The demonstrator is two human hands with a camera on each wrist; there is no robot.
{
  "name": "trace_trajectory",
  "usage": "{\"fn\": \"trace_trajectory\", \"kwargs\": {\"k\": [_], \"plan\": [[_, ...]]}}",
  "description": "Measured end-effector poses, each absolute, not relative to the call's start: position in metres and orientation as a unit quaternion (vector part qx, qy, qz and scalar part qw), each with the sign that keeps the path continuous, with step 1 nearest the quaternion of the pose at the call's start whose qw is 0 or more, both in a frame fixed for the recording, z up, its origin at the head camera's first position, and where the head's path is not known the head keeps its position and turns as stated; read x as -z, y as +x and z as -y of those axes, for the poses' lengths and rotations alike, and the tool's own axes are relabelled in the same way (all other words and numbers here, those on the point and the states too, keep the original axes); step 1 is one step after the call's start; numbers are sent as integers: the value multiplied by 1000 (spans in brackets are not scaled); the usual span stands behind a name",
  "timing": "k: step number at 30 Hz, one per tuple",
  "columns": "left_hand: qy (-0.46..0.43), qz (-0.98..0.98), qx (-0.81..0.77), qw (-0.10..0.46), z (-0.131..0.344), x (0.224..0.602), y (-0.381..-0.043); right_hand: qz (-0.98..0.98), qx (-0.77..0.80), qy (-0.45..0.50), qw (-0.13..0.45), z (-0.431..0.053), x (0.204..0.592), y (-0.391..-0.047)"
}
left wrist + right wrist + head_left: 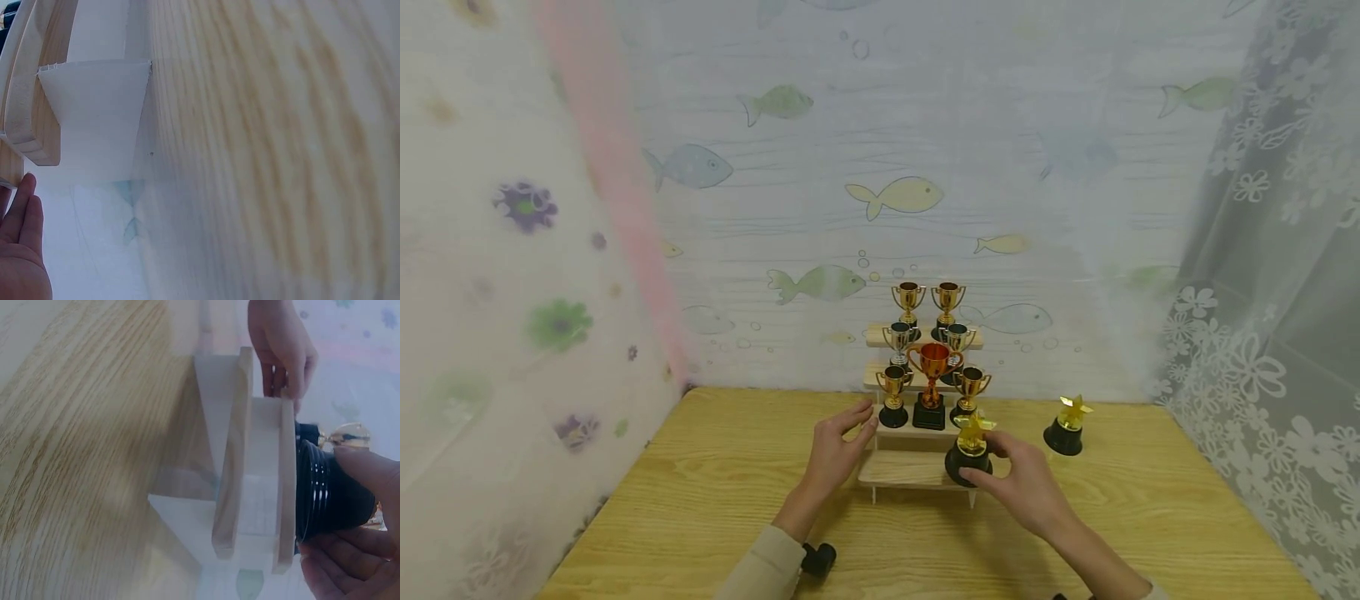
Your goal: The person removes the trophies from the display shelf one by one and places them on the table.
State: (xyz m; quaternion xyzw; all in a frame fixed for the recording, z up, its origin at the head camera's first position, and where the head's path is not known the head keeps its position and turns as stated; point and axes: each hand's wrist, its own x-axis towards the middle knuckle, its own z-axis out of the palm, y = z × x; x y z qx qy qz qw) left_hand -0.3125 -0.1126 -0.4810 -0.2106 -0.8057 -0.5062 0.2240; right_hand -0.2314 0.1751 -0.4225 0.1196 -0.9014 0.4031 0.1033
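Note:
My right hand (1028, 485) pinches the black base of a gold star trophy (967, 463) between thumb and fingers. That trophy is at the right end of the stepped wooden stand's lowest shelf (901, 471); its black round base fills the right wrist view. My left hand (833, 448) touches the left end of the second shelf with fairly straight fingers (31, 215), holding nothing. On that second shelf stand a larger bronze-red trophy cup (929, 408) and two small gold cups, one on the left (894, 392) and one on the right (972, 382).
Another star trophy (1064, 432) stands on the wood-grain table (715, 492) right of the stand. Silver cups (899, 337) and gold cups (948, 296) occupy the upper shelves. A black object (820, 560) lies by the left sleeve. Fish-patterned curtain (895, 196) hangs behind.

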Motion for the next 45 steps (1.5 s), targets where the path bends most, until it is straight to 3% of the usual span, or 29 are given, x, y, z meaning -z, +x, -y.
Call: {"fn": "trace_trajectory", "kwargs": {"k": [45], "plan": [[-208,808,507,216,114,483,-313,913,-372,105,130,-214,414,-231]]}}
